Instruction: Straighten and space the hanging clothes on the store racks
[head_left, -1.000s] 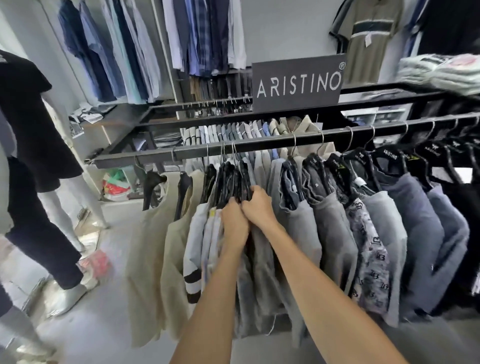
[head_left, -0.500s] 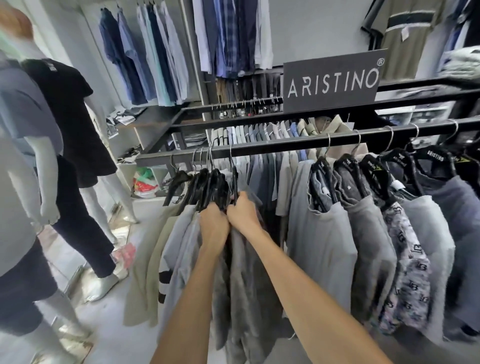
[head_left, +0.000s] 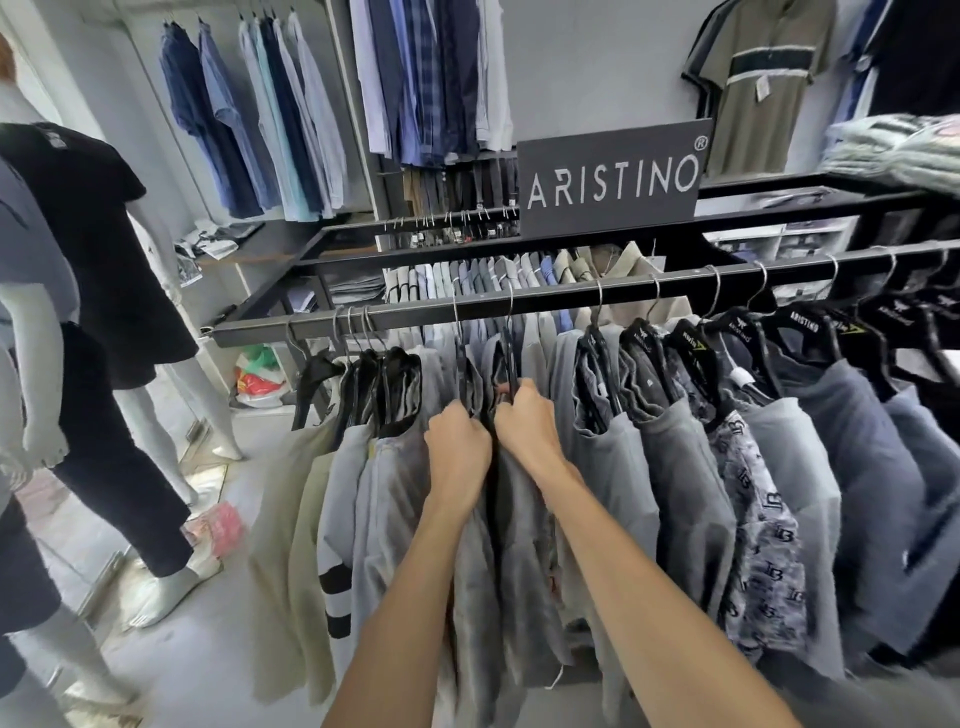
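A black rail (head_left: 561, 304) runs across the view with shirts on black hangers. My left hand (head_left: 457, 449) grips the shoulder of one grey shirt (head_left: 467, 571), and my right hand (head_left: 527, 423) grips the hanger of the grey shirt beside it (head_left: 524, 561). The two hands almost touch. Left of them a tight bunch of hangers (head_left: 374, 379) carries beige and pale grey shirts. To the right, grey, patterned and blue shirts (head_left: 691, 493) hang at wider, more even gaps.
An ARISTINO sign (head_left: 610, 179) stands on the rack top. Two dressed mannequins (head_left: 98, 291) stand on the left, close to the rack's end. Shirts hang on the back wall (head_left: 291, 114). Folded clothes (head_left: 904, 148) lie at the upper right. Bags (head_left: 260, 376) sit on the floor.
Two grey shirts have come away to the right from the bunch at the rail's left end, with my hands on them. The view shifted back to the right.
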